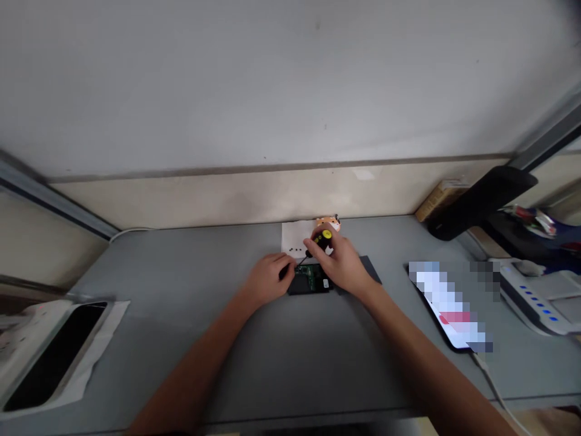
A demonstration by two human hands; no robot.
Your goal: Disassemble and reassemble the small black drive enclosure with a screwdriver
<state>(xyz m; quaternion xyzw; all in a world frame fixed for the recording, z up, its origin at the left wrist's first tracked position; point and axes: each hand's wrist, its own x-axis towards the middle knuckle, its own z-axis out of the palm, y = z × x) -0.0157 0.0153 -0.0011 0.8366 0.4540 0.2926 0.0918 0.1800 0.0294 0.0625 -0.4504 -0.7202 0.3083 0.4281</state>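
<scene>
An opened black electronic device with a green circuit board (311,277) lies flat on the grey table (190,260). My left hand (269,281) is closed at its left end, with thumb and fingertips gripping the edge. In my right hand (341,261) is a screwdriver (322,238) with a black and yellow handle, tilted, its shaft pointing down left. Its tip is close to the board's upper left corner, beside my left fingertips; I cannot tell whether it touches. Several small dark screws (296,249) lie on a white paper (293,235) behind the device.
A dark flat panel (371,270) lies partly under my right wrist. An orange and white cartoon figure (333,221) is behind my right hand. To the right are a lit phone (447,309) with a cable and a white power strip (538,303). A dark-screened phone (57,357) lies left.
</scene>
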